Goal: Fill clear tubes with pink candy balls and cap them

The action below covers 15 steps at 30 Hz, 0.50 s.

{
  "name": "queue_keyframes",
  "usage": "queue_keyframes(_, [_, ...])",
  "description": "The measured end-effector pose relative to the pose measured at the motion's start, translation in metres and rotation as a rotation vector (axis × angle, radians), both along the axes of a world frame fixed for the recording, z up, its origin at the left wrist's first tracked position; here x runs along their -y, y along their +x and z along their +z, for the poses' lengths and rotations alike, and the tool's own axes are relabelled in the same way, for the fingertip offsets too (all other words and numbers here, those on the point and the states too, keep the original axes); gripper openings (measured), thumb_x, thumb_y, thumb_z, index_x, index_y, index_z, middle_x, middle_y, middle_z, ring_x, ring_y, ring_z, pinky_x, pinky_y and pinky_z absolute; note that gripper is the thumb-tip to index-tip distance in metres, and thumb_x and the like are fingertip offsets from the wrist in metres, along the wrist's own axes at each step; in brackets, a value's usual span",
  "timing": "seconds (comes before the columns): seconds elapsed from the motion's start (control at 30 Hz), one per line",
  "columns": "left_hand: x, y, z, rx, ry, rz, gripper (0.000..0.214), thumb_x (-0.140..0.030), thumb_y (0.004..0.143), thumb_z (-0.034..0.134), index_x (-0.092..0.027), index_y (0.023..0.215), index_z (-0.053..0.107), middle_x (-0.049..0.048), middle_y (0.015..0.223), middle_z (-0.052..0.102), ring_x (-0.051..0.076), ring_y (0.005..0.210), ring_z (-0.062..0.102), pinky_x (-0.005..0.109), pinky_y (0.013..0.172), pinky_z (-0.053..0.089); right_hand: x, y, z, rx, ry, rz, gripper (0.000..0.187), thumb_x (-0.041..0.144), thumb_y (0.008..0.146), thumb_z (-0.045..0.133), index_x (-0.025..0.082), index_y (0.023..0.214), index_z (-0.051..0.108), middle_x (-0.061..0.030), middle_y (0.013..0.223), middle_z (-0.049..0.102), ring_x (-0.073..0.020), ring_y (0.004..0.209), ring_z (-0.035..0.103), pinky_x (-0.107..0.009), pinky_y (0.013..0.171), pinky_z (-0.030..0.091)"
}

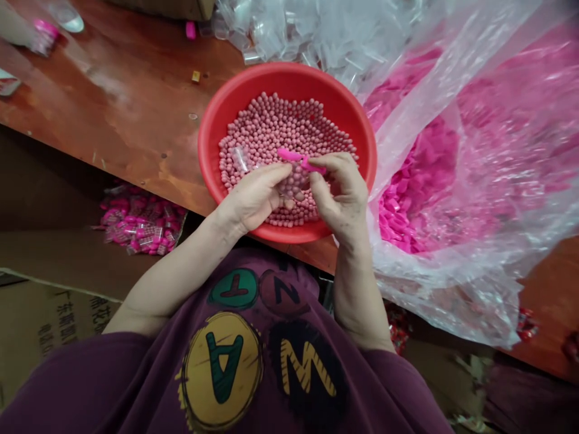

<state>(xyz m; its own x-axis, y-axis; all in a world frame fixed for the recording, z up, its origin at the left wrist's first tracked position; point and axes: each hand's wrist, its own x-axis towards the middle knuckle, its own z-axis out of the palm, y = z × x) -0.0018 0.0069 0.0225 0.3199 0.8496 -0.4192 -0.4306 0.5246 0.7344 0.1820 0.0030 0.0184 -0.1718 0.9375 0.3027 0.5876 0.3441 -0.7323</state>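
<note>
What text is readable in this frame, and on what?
"T", "Z", "A", "W" (seen upside down, so the last may be "M"): one letter on each round patch of the purple shirt.
Cardboard box: printed Chinese characters, too blurred to read.
Packets on the floor: any print is too small to read.
Pink piece: no print visible.
Nothing else legible.

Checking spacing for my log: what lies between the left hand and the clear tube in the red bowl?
Only pink beads separate left hand from clear tube, per the head view.
</note>
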Motion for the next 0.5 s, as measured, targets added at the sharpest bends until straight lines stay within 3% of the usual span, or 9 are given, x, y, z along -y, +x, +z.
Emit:
queue_keyframes(0.13, [-0.001,-0.003,-0.004,-0.008,0.033,-0.085,0.024,-0.040,0.107,0.059,-0.018,0.109,0.069,0.0095,0.103,0.078,0.026,0.094,0.080,0.037,0.073,0.063,0.003,-0.001,-0.002,-0.062,-0.049,-0.043,0.028,0.055,0.112,0.055,0.039,0.123,0.076,-0.0093,0.127,0.077,-0.0373,0.124,0.073,-0.065,0.112,0.067])
queue_keyframes(0.23, [-0.002,-0.005,-0.006,-0.003,0.050,-0.122,0.029,-0.043,0.106,0.058,-0.018,0.113,0.070,0.0107,0.102,0.079,0.029,0.096,0.081,0.040,0.074,0.064,0.005,-0.005,-0.006,-0.157,-0.076,-0.098,0.032,0.057,0.112,0.055,0.041,0.137,0.070,-0.0081,0.132,0.076,-0.0355,0.120,0.076,-0.060,0.104,0.072])
queue_keyframes(0.33, [0.000,-0.003,-0.005,-0.007,0.061,-0.085,0.027,-0.041,0.105,0.057,-0.018,0.113,0.069,0.0103,0.099,0.078,0.030,0.099,0.080,0.039,0.074,0.063,0.006,-0.006,-0.007,-0.188,-0.122,-0.105,0.032,0.054,0.114,0.054,0.042,0.140,0.068,-0.0062,0.133,0.077,-0.0337,0.119,0.078,-0.059,0.104,0.072])
queue_keyframes(0.5, [0.002,0.002,-0.001,-0.038,0.035,0.010,0.018,-0.033,0.102,0.056,-0.018,0.105,0.066,0.0092,0.103,0.077,0.027,0.105,0.077,0.037,0.080,0.064,0.004,-0.004,-0.010,-0.193,-0.081,-0.081,0.023,0.051,0.110,0.065,0.038,0.124,0.077,-0.0065,0.128,0.080,-0.0329,0.122,0.077,-0.060,0.111,0.068])
